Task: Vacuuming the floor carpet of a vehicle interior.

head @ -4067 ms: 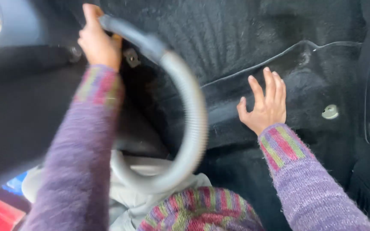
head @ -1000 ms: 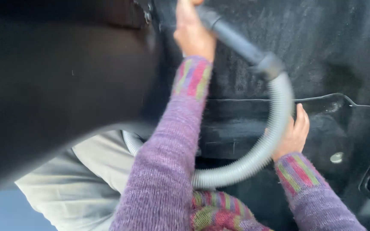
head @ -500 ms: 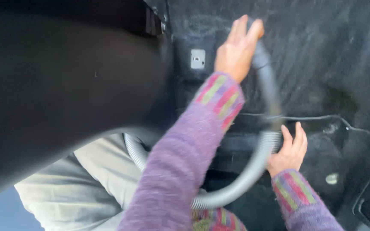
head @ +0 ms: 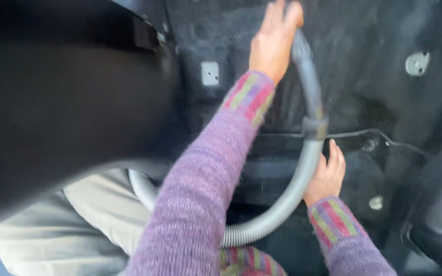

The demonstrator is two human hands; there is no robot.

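Observation:
My left hand (head: 274, 38) reaches up to the top of the view and grips the dark wand (head: 307, 76) of a vacuum, its tip pressed to the black car carpet (head: 364, 30). The grey ribbed hose (head: 295, 194) curves down from the wand and passes in front of my right hand (head: 329, 174). That hand lies flat on the carpet with fingers spread, holding nothing, next to the raised edge of a black floor mat (head: 390, 148). Both sleeves are purple knit with striped cuffs.
A big dark seat or panel (head: 52, 102) fills the left side, blurred. Below it are beige trousers (head: 78, 230). Pale round and square fasteners (head: 210, 73) (head: 417, 63) (head: 376, 203) dot the carpet. A dark trim piece (head: 436, 240) borders the right.
My left hand has pushed the wand farther forward and to the right across the carpet. The right hand has stayed flat on the carpet beside the mat edge.

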